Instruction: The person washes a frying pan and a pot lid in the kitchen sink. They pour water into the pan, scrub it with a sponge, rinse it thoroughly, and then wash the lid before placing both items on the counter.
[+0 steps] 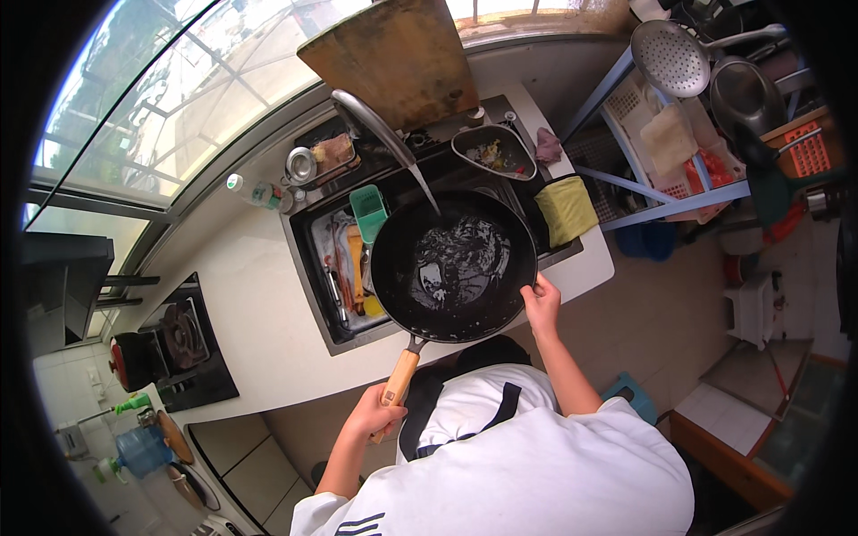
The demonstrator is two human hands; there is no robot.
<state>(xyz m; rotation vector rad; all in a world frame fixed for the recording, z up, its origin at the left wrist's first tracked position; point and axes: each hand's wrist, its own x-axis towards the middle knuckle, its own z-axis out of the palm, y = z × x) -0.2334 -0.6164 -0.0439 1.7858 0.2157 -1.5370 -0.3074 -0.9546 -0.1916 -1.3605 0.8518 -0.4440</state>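
A black wok is held over the kitchen sink, and water pools in its bottom. From the curved metal faucet a stream runs down into it. My left hand is closed around the wok's wooden handle. On the opposite side, my right hand pinches the rim between thumb and fingers. Left of the wok, the sink basin holds soapy water, a green plastic holder and several utensils, among them a wooden one. The wok hides much of the sink.
Behind the faucet leans a large cutting board. A strainer basket with food scraps sits at the back right, near a yellow cloth. A plastic bottle stands at left. Farther left is a gas stove; at right, a blue rack.
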